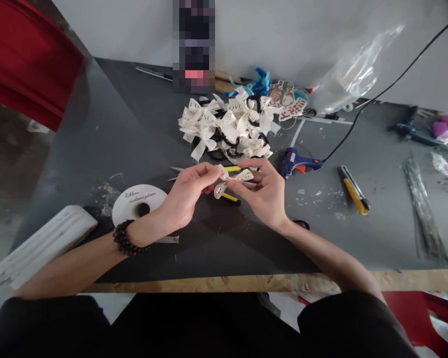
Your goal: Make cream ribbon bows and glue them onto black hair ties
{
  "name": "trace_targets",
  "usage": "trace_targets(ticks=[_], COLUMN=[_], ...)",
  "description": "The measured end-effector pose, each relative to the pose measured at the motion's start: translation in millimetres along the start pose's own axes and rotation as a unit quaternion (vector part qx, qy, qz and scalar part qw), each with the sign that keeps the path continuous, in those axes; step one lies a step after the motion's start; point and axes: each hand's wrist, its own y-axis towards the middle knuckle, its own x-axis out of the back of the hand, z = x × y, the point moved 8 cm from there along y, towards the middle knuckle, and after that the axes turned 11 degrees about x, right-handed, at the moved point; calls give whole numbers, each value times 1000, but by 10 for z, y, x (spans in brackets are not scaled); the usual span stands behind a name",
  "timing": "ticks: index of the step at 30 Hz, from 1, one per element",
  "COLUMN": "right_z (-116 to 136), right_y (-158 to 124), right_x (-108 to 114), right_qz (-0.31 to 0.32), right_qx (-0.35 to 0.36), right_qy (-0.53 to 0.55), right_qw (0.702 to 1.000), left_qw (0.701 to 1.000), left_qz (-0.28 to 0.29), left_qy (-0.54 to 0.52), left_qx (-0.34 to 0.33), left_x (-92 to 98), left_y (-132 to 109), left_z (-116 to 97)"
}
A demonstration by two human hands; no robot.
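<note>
Between my two hands is a small cream ribbon bow (242, 176) with gold printing, held above the dark table. My left hand (188, 193) pinches its left side between thumb and fingertips. On the other side, my right hand (265, 191) grips the knot and right loop with thumb and fingers. Scissors with yellow-and-black handles (232, 198) lie beneath the hands, partly hidden by them. Just beyond sits a pile of similar cream bows (229, 119) on black hair ties. A white ribbon spool (129, 199) marked "Ribbon customization" lies beside my left wrist, partly covered by it.
A blue glue gun (294, 161) with a black cord lies right of my hands, near a yellow utility knife (354, 191). A white power strip (52, 243) is at the left. Clear plastic bags (353, 79), pliers (414, 129) and a wire bundle (425, 211) occupy the right side.
</note>
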Motion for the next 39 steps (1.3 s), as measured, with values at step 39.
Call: trace_targets(ticks=[39], right_z=[77], right_y=[48], right_x=[16], right_qz=[33], right_qx=[47], right_qy=[-60], right_qw=[997], left_qw=[984], left_qz=[-76], left_qy=[114], left_qx=[-110], left_x=[37], left_y=[-108], left_z=[-91])
